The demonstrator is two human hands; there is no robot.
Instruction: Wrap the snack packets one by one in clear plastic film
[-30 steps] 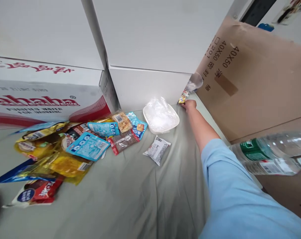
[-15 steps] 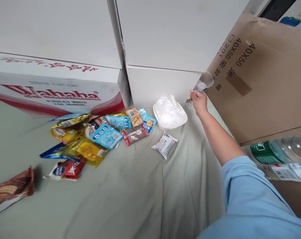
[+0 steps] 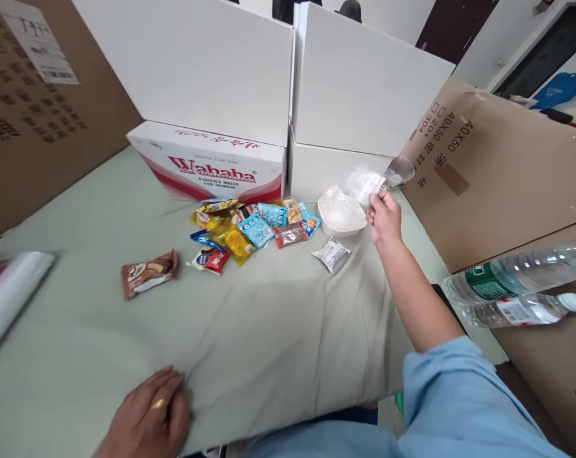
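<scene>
My right hand (image 3: 384, 216) is raised at the right, its fingers pinched on a crumpled, whitish see-through plastic wrapper (image 3: 363, 183). The wrapper hangs beside and partly over a white bowl (image 3: 342, 230) with clear plastic film inside. Behind the hand, a clear plastic container (image 3: 400, 170) stands by the cardboard. My left hand (image 3: 147, 410) rests on the cloth at the front, a gold ring on one finger. Its fingers are curled together, with nothing seen in them. A grey-white snack packet (image 3: 332, 253) lies in front of the bowl.
Several snack packets (image 3: 257, 230) lie heaped before a Wahaha carton (image 3: 212, 172). A brown snack packet (image 3: 149, 275) lies left of them. White panels (image 3: 355, 83) stand behind, and a cardboard sheet (image 3: 488, 210) on the right. Two plastic bottles (image 3: 531, 270) lie at the right edge.
The view has pulled back and turned left, bringing my left hand into sight. My right hand, formerly reaching into the corner by the cardboard, now holds the whitish wrapper near the bowl.
</scene>
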